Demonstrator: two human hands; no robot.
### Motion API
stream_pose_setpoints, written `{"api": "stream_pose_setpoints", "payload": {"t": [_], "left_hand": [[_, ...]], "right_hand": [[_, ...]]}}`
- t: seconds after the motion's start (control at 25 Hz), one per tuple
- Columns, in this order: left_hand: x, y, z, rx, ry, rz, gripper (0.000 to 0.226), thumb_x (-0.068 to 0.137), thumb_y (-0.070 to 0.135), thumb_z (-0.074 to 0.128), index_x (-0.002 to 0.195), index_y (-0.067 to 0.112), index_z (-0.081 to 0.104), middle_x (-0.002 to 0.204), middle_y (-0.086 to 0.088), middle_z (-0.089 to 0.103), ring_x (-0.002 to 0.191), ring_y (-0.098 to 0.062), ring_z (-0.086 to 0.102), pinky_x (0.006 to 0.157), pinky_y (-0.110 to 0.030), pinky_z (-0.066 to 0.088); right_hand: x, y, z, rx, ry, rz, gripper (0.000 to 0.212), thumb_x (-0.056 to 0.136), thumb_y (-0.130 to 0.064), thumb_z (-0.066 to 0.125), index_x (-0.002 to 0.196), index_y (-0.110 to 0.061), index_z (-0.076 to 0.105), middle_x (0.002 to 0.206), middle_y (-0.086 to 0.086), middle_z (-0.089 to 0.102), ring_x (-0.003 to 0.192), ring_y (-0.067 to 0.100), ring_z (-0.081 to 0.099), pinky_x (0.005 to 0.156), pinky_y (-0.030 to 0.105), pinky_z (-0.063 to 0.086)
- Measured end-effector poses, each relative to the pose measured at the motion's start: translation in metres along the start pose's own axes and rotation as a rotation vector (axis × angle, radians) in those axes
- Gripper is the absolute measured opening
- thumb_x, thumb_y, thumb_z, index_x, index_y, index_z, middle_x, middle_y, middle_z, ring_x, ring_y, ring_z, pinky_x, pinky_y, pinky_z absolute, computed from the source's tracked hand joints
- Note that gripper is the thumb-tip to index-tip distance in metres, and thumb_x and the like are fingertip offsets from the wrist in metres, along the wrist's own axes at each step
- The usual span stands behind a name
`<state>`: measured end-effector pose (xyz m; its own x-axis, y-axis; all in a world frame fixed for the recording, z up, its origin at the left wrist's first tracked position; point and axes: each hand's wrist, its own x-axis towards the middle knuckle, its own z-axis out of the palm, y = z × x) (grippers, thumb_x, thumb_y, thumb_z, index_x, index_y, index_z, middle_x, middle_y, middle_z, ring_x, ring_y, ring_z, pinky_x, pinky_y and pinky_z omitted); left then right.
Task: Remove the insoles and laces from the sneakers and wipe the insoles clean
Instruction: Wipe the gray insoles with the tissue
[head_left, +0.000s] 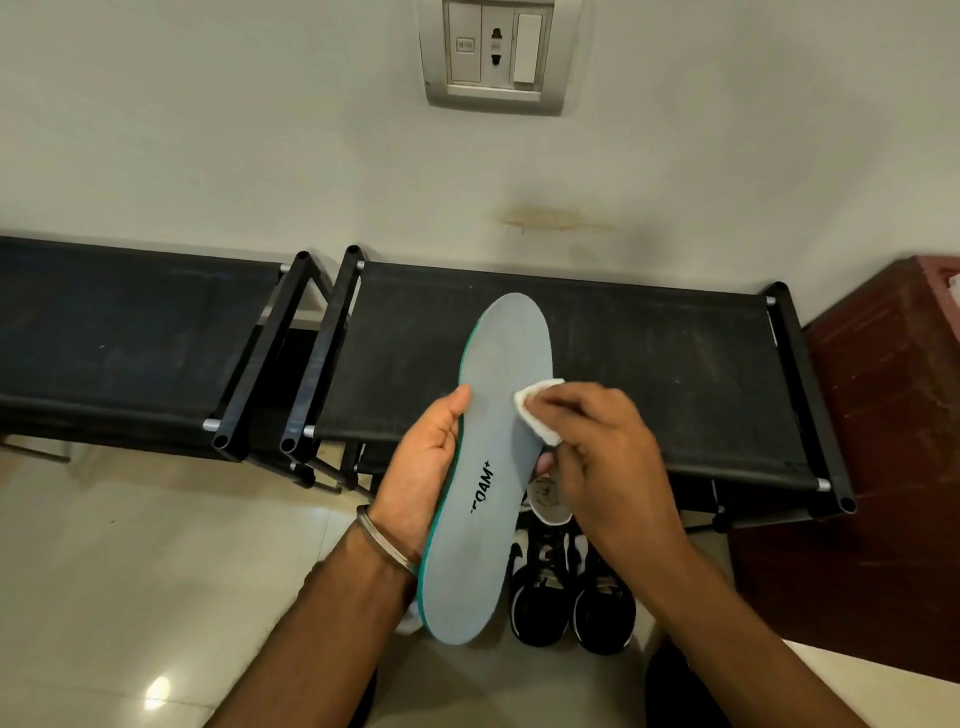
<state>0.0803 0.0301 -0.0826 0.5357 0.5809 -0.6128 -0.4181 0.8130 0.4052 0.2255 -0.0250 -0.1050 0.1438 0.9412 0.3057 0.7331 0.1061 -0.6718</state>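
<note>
Pale grey-blue insole (501, 467) with teal green edge and black lettering at centre. White wipe (537, 410) at 2 o'clock of the lettering. Black-and-white sneakers (571, 587) at 5 o'clock of the insole, on glossy cream floor (130, 571). Black fabric racks (649, 374) with black frames and silver rod ends at 12 o'clock. Off-white wall (208, 130) with brownish stain, grey-and-white switch plate (493, 52). Dark red-brown cabinet (883, 441) at 3 o'clock. Silver bangle (387, 543) at 8 o'clock.
</note>
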Motion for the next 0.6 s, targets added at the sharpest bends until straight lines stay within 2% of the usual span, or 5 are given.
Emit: {"api": "stream_pose_setpoints", "payload": {"t": [0.16,0.32,0.44,0.48,0.6], "left_hand": [[-0.004,0.0,0.004,-0.088,0.027,-0.082,0.051,0.096,0.043,0.041,0.126,0.009,0.064,0.127,-0.015,0.063,0.116,-0.025,0.061,0.105,-0.034,0.044],[-0.001,-0.002,0.003,-0.037,0.022,-0.013,0.045,0.096,0.043,0.042,0.116,0.013,0.069,0.095,-0.01,0.073,0.079,-0.021,0.07,0.073,-0.031,0.058],[-0.001,-0.001,0.005,-0.084,0.072,-0.075,0.052,0.096,0.044,0.041,0.13,0.01,0.061,0.127,-0.011,0.063,0.115,-0.021,0.062,0.099,-0.03,0.049],[-0.002,-0.001,0.006,-0.091,0.068,-0.086,0.052,0.096,0.044,0.042,0.129,0.01,0.062,0.128,-0.011,0.063,0.116,-0.021,0.062,0.099,-0.03,0.049],[0.002,-0.006,0.004,-0.019,0.026,0.001,0.044,0.097,0.039,0.042,0.101,0.01,0.075,0.09,-0.013,0.073,0.072,-0.022,0.071,0.065,-0.031,0.06]], "right_hand": [[-0.009,-0.026,0.01,0.088,-0.07,-0.059,0.025,0.092,-0.008,0.055,0.11,-0.006,0.072,0.11,0.003,0.065,0.105,-0.001,0.049,0.098,0.009,0.04],[0.001,-0.009,0.004,0.009,0.015,0.056,0.03,0.093,-0.021,0.054,0.115,-0.009,0.071,0.115,0.003,0.064,0.106,-0.001,0.045,0.099,0.01,0.041],[-0.01,-0.023,0.012,-0.003,-0.043,-0.074,0.028,0.094,-0.016,0.054,0.114,-0.007,0.071,0.116,0.003,0.064,0.108,0.005,0.05,0.102,0.009,0.038],[-0.011,-0.021,0.012,0.002,-0.062,-0.082,0.028,0.094,-0.016,0.053,0.115,-0.008,0.071,0.117,0.002,0.064,0.109,0.004,0.05,0.103,0.01,0.038],[0.001,-0.005,0.004,0.052,0.042,0.132,0.026,0.092,-0.009,0.061,0.117,-0.011,0.071,0.12,0.0,0.062,0.109,0.002,0.052,0.097,0.025,0.049]]}}
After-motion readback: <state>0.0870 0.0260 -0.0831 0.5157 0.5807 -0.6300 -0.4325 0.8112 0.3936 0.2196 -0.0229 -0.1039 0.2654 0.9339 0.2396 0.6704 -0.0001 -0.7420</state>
